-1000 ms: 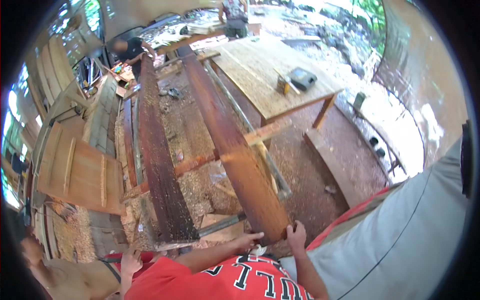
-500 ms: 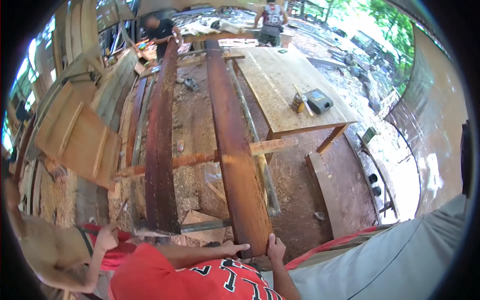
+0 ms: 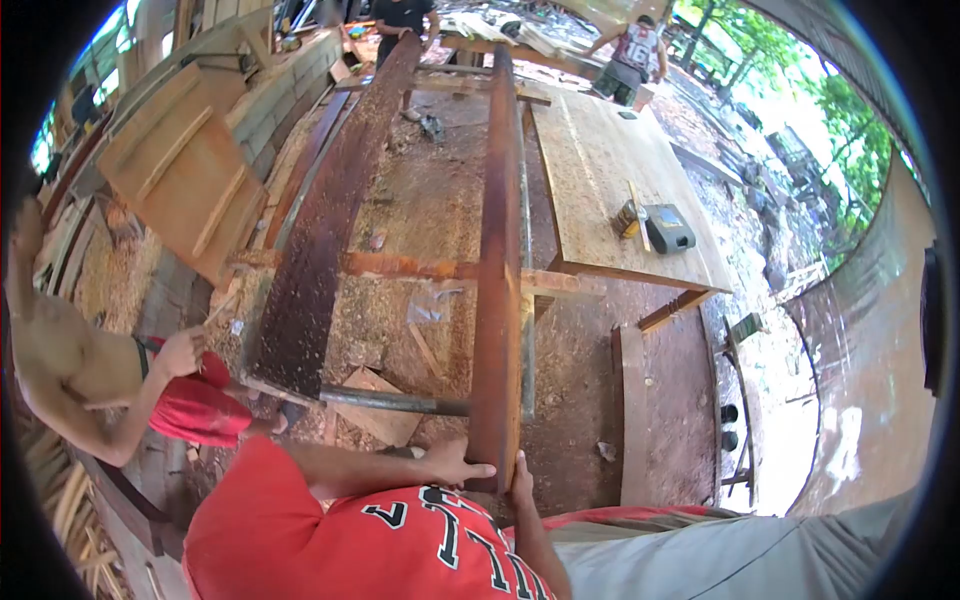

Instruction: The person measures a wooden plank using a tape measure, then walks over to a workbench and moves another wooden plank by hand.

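A long reddish-brown plank (image 3: 497, 250) runs away from me across a wooden crosspiece (image 3: 410, 267). At its near end, my left hand (image 3: 453, 463) grips the left edge, thumb on the wood. My right hand (image 3: 522, 480) holds the right edge of the same end; its fingers are partly hidden. To the left lies a second dark plank (image 3: 330, 220) sprinkled with shavings, and a person in black (image 3: 404, 18) stands at its far end.
A wooden table (image 3: 600, 180) with a dark case (image 3: 669, 229) and a can (image 3: 627, 219) stands right. A person in red shorts (image 3: 90, 360) is at left, near a leaning panel (image 3: 180, 170). Another person (image 3: 632, 60) stands behind the table.
The held plank's near end has shifted left relative to the crosspiece, and its top face looks narrower. Both my hands keep hold of it. The view has turned, and the far person leans more.
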A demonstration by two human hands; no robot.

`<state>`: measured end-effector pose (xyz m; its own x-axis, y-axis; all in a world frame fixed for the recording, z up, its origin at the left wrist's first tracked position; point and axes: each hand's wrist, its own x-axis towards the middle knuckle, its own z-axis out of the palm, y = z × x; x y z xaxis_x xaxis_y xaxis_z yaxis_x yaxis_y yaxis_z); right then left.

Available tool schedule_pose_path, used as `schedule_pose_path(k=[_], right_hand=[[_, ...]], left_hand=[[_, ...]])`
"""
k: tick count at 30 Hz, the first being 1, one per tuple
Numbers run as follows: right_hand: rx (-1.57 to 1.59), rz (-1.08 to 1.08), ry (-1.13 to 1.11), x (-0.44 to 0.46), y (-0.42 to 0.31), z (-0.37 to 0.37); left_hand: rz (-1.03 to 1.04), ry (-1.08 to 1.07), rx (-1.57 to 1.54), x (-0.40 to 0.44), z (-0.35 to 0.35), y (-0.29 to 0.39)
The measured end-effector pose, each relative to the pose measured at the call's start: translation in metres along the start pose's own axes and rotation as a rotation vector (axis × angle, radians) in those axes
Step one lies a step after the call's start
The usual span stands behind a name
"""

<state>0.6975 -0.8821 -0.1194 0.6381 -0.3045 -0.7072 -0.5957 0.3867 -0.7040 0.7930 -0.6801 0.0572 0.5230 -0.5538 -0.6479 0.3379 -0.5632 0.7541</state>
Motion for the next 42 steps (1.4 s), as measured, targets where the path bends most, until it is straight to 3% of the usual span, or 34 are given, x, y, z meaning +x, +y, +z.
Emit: schedule_pose_path(k=[3, 4, 6, 9, 10, 13, 19, 20, 29, 34, 38, 42], right_hand=[[0.098, -0.005, -0.09, 0.025, 0.022, -0.017], [-0.145, -0.029, -0.015, 0.026, 0.015, -0.02], [-0.614, -0.078, 0.15, 0.011, -0.016, -0.021], [-0.212, -0.211, 0.094, -0.017, -0.06, -0.022], [-0.27, -0.363, 0.064, -0.03, -0.076, -0.017], [-0.107, -0.3, -0.222, -0.016, -0.065, -0.041], [-0.437, -0.309, -0.12, -0.055, -0.097, -0.006], [-0.421, -0.303, -0.123, -0.055, -0.097, -0.005], [-0.489, -0.279, -0.169, -0.039, -0.099, -0.015], [-0.288, -0.35, -0.232, -0.047, -0.103, 0.004], [-0.287, -0.387, -0.243, -0.061, -0.11, 0.018], [-0.506, -0.42, -0.126, -0.067, -0.108, 0.028]], left_hand=[[0.107, 0.062, 0.167, 0.015, 0.005, -0.007], [0.095, -0.004, 0.19, 0.01, -0.001, 0.005], [0.096, 0.093, 0.232, 0.039, 0.014, -0.021], [0.14, 0.129, 0.139, 0.034, 0.018, 0.0], [0.158, 0.121, 0.087, 0.03, 0.018, 0.012], [0.085, 0.032, -0.041, 0.072, 0.044, -0.013], [0.06, -0.135, 0.017, 0.09, 0.04, -0.026], [0.048, -0.03, 0.091, 0.087, 0.044, -0.021], [0.12, -0.016, -0.065, 0.117, 0.062, -0.056], [0.138, 0.011, -0.086, 0.098, 0.053, -0.042], [0.221, -0.08, -0.304, 0.08, 0.039, -0.035], [0.198, -0.179, -0.437, 0.093, 0.047, -0.063]])
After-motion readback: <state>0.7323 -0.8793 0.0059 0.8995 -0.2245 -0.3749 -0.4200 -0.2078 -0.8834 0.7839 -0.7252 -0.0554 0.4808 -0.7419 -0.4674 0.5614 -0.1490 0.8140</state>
